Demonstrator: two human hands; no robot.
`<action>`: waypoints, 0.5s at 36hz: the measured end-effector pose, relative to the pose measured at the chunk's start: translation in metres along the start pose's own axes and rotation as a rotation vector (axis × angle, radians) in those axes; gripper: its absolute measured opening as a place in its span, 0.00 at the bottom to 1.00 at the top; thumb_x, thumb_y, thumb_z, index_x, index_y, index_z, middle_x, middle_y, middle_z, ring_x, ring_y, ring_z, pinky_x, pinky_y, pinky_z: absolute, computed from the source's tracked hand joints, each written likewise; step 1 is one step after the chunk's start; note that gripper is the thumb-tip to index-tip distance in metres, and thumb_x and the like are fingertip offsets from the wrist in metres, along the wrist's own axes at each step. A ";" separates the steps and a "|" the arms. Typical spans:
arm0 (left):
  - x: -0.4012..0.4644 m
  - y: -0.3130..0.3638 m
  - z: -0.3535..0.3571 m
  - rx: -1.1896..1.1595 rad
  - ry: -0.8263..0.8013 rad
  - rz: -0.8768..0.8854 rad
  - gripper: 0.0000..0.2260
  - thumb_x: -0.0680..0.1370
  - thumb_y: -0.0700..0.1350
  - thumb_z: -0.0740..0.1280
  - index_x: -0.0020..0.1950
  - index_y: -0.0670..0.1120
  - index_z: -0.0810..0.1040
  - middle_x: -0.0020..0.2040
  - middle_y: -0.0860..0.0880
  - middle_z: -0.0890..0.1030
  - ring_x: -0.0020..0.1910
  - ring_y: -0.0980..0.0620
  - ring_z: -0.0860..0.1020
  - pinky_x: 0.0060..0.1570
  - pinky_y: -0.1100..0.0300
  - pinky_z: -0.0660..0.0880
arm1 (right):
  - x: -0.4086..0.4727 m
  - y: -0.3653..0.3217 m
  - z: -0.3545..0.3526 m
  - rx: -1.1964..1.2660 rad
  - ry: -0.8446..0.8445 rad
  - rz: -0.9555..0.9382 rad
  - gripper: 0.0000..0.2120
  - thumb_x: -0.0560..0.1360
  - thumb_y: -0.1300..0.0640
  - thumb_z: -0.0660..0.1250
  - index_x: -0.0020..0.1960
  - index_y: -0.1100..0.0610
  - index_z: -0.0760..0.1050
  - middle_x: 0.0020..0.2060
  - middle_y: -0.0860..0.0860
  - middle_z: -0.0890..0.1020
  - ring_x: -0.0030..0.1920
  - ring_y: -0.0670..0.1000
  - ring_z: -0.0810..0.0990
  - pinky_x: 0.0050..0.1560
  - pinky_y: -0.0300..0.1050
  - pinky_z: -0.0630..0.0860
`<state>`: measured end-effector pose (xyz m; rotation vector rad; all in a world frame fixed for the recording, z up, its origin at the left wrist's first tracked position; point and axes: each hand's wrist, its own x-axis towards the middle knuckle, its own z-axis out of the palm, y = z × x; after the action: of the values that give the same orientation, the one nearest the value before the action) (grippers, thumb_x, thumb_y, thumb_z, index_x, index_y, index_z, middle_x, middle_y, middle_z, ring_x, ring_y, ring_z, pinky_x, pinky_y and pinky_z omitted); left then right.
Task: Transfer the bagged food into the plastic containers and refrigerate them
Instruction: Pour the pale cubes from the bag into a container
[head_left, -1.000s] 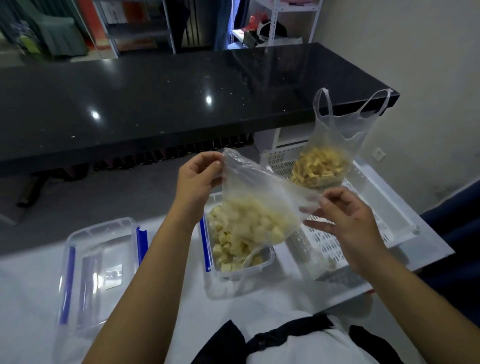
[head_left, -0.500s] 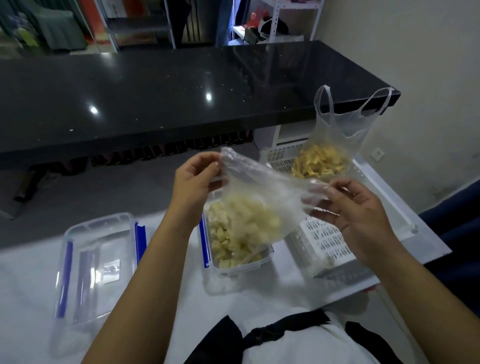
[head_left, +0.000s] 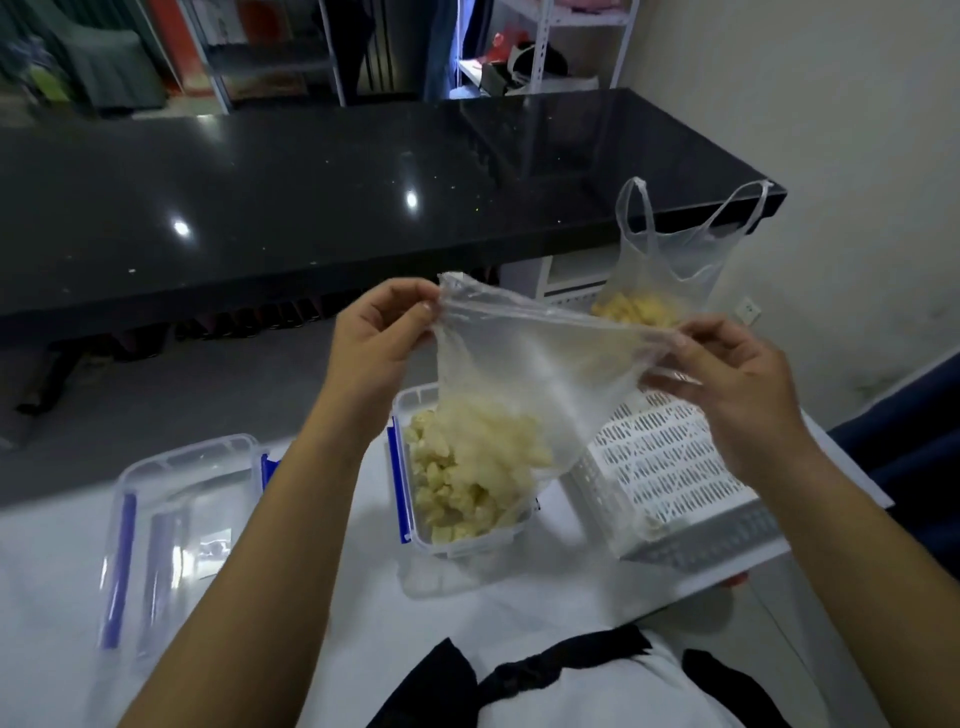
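A clear plastic bag (head_left: 540, 364) hangs upturned over a clear container with blue clips (head_left: 415, 535). Pale food cubes (head_left: 467, 478) spill from its lower end into the container. My left hand (head_left: 379, 343) pinches the bag's top left corner. My right hand (head_left: 727, 379) pinches the opposite corner, so the bag is stretched taut between them. A second handled bag (head_left: 670, 270) with yellow food pieces stands upright behind, in the white slotted tray (head_left: 670, 462).
A second clear container or lid with blue clips (head_left: 166, 519) lies at the left on the white table (head_left: 322, 597). A black glossy counter (head_left: 311, 208) runs across behind. A wall stands to the right.
Both hands lifted the bag's corners higher and pulled them apart, stretching the bag flat. More food cubes slid down into the container.
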<state>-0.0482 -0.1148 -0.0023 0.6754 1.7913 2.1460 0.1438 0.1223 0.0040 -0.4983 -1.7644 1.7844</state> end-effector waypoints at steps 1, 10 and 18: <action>0.001 0.004 -0.001 -0.006 0.003 0.010 0.10 0.80 0.35 0.66 0.49 0.49 0.83 0.48 0.50 0.84 0.49 0.50 0.82 0.55 0.54 0.81 | 0.003 -0.005 -0.001 0.011 -0.023 -0.020 0.04 0.73 0.51 0.74 0.45 0.51 0.82 0.48 0.57 0.86 0.51 0.59 0.86 0.48 0.53 0.83; 0.005 0.024 -0.009 -0.021 0.000 0.082 0.10 0.81 0.36 0.64 0.51 0.48 0.82 0.49 0.48 0.84 0.50 0.49 0.81 0.52 0.53 0.81 | 0.030 -0.031 0.007 -0.172 -0.106 -0.120 0.06 0.77 0.58 0.70 0.45 0.49 0.82 0.46 0.54 0.86 0.49 0.56 0.86 0.49 0.52 0.83; 0.011 0.041 -0.020 -0.030 0.047 0.149 0.10 0.80 0.37 0.66 0.49 0.51 0.83 0.48 0.47 0.84 0.49 0.47 0.81 0.50 0.52 0.80 | 0.042 -0.054 0.035 -0.318 -0.177 -0.226 0.03 0.78 0.61 0.69 0.49 0.56 0.81 0.47 0.57 0.85 0.50 0.57 0.85 0.51 0.55 0.83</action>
<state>-0.0637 -0.1353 0.0374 0.7800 1.7800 2.2973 0.0972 0.1201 0.0648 -0.2562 -2.1498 1.4371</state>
